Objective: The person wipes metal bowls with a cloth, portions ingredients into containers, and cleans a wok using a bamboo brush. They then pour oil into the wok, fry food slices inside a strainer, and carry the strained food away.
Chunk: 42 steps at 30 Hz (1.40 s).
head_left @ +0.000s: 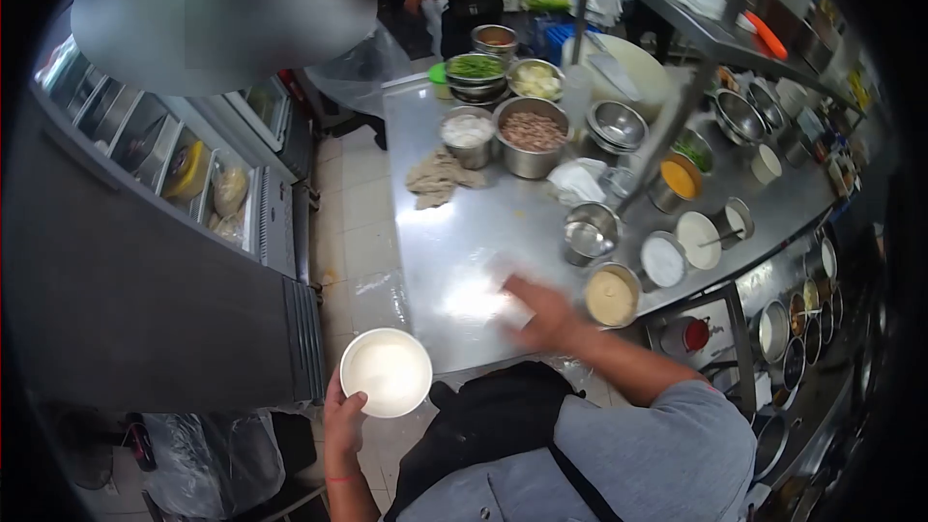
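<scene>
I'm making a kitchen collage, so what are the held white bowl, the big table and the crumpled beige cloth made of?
The white bowl: smooth paper or plastic, perhaps; its even whiteness fits both. The worktable: probably stainless steel, smooth and grey, with bright glare. The beige cloth: likely fabric, dull, bunched in folds.

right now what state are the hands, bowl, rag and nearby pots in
left hand, closed on the white bowl
white bowl, held, open-topped; contents unclear
right hand, blurred; nothing seen in it
rag, crumpled on the table
brown-filled pot, uncovered, nearly full
orange-filled pot, uncovered
steel bowls, stacked
</scene>
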{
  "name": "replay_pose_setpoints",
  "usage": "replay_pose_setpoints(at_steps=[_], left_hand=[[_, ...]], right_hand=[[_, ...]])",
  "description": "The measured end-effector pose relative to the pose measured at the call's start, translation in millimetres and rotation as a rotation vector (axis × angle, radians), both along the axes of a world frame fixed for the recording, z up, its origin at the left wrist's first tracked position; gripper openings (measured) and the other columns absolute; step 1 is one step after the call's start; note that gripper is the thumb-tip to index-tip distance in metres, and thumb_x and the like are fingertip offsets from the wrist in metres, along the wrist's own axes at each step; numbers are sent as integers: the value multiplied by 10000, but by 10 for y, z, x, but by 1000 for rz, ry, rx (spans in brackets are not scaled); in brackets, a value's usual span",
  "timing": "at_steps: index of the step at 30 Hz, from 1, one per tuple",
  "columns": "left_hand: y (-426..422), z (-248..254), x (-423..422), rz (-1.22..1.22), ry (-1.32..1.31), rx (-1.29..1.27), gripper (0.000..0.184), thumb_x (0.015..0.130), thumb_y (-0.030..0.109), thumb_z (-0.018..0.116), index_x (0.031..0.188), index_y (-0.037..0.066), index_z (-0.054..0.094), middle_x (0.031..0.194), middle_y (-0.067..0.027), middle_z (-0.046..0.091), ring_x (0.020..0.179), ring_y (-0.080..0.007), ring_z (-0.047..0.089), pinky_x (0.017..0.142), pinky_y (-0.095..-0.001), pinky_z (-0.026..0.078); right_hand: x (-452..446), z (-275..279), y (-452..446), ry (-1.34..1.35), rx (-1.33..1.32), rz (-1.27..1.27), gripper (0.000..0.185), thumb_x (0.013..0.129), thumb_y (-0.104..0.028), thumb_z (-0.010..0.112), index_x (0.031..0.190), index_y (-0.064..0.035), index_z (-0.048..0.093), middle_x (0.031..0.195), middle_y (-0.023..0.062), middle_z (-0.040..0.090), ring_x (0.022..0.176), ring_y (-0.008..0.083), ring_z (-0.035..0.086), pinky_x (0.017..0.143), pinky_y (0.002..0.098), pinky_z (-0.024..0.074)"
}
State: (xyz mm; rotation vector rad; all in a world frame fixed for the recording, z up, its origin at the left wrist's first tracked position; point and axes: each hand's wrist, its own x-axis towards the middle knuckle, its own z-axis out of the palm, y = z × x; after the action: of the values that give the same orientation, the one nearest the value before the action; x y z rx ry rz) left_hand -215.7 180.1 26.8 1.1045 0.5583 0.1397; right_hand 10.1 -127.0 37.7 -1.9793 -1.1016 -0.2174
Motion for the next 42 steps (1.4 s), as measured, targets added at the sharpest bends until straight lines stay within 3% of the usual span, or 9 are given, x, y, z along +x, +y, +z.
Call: replay_pose_setpoints(at_steps=[2, 6, 11, 16, 28, 32, 36, 39, 42], left_hand=[[465, -65, -367, 98, 149, 175, 767, 795, 16, 552, 1474, -39, 197, 1385, -187, 441, 1238, -279, 477, 1043, -364, 369], [1736, -144, -1051, 241, 250, 105, 795, 799, -8, 554, 1481, -41, 147, 1397, -222, 407, 1247, -306, 460, 1032, -415, 377], [2563, 58, -760, 301, 194, 196, 804, 812, 7, 565, 1485, -29, 126, 1377, -223, 421, 1226, -300, 472, 1008, -420, 399], [3289, -219, 74, 209, 118, 169, 814, 819, -9, 583, 1488, -17, 119, 1374, -216, 417, 1201, -277, 483, 999, -384, 406], [4717, -787, 2091, -239, 372, 450, 950, 724, 43, 729, 1473, -51, 151, 1297, -232, 485, 1167, -264, 514, 960, -355, 445], [5211, -1136, 2311, -227, 567, 903, 986, 659, 158, 792, 1442, -74, 240, 1315, -249, 485, 1167, -305, 523, 973, -356, 445], [5362, -915, 2839, -90, 618, 416, 957, 711, 151, 739, 1468, -36, 186, 1254, -232, 526, 1048, -293, 593, 789, -367, 530], [5769, -1309, 3422, 2, 588, 365, 939, 727, 145, 719, 1477, -15, 177, 1138, -198, 569, 888, -239, 606, 643, -350, 512], [6171, -1317, 4267, -73, 576, 535, 954, 707, 142, 722, 1470, -39, 177, 1100, -186, 571, 837, -219, 590, 614, -332, 481]], right_hand=[[639, 70, -197, -192, 118, -559, 692, 711, -130, 761, 1315, 34, 464, 1304, 209, 529, 1240, 356, 491, 1050, 405, 371], [2121, 1100, -1022, -300, 229, -1328, 851, 791, -271, 727, 1405, 86, 258, 1376, 301, 397, 1292, 414, 390, 1086, 430, 313], [2836, 1175, -1528, -104, 485, -1435, 556, 840, -257, 658, 1215, 70, 412, 1199, 301, 523, 1139, 433, 517, 989, 470, 373], [2851, 1034, -1590, -383, 270, -1622, 388, 862, -191, 567, 1129, 53, 427, 1077, 293, 578, 1041, 461, 559, 917, 487, 413], [2783, 1091, -1433, -209, 371, -1768, 462, 750, -209, 689, 1101, 57, 549, 1023, 206, 650, 960, 360, 621, 879, 406, 452], [2714, 982, -1698, -261, 376, -1855, 477, 755, -221, 686, 1138, 45, 589, 1079, 188, 660, 1005, 323, 629, 891, 395, 448], [2784, 835, -2429, -78, 400, -2121, 649, 736, -327, 689, 1236, 47, 514, 1241, 218, 577, 1145, 353, 555, 973, 430, 417], [3284, 1456, -288, -131, 645, -2617, 747, 737, -369, 685, 1299, 58, 439, 1388, 262, 419, 1269, 382, 431, 1022, 477, 380], [4260, 1028, -521, -632, 54, -2201, 919, 697, -404, 746, 1361, 86, 342, 1440, 296, 307, 1325, 415, 339, 1064, 493, 333]])
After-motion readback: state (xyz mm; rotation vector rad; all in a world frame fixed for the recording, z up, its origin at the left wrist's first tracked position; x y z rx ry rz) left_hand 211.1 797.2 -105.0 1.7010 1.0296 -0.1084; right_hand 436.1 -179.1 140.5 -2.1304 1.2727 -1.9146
